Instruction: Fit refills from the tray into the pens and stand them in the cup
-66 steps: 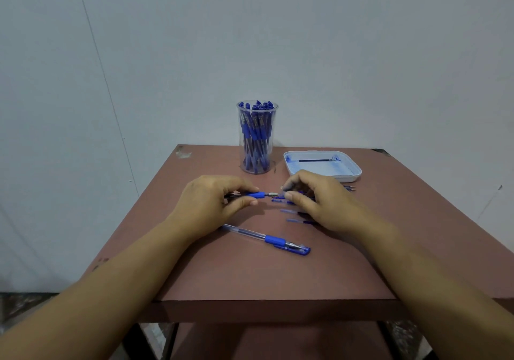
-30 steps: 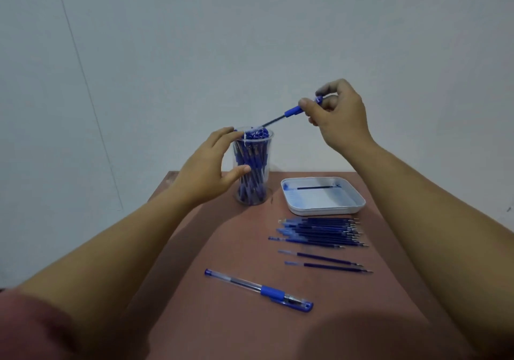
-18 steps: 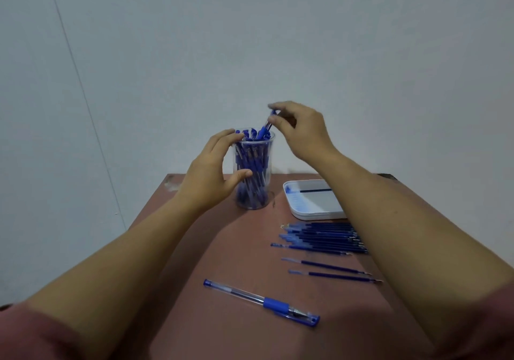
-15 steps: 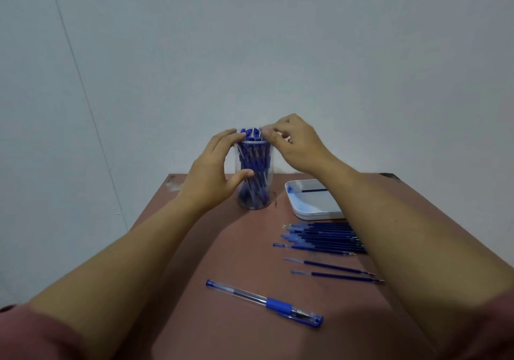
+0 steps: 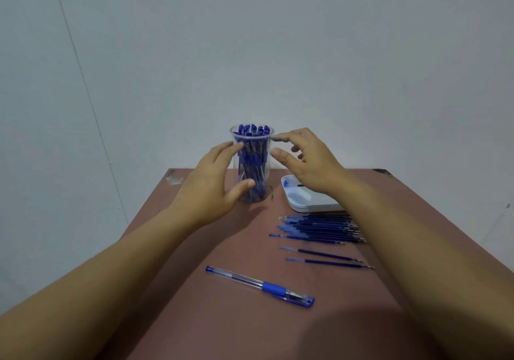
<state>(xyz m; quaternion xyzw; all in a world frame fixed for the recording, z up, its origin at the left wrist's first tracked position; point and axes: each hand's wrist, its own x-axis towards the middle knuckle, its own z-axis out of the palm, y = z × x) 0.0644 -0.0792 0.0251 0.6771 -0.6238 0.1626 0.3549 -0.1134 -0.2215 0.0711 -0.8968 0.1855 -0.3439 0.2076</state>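
While both hands sit far up the table (image 5: 194,320) at the cup (image 5: 251,170), the one loose pen (image 5: 260,286) lies on the near side, well apart from either.

Head view: left hand (image 5: 211,190) brackets the cup's left wall, fingers spread, no firm grip evident. Right hand (image 5: 308,162) hovers just right of the rim, fingers spread, holding nothing. The pen's long axis runs far-left to near-right, capped end near-right. Judgement: left hand marginally nearer. Refills (image 5: 319,227) lie right, just near of the tray (image 5: 306,208).
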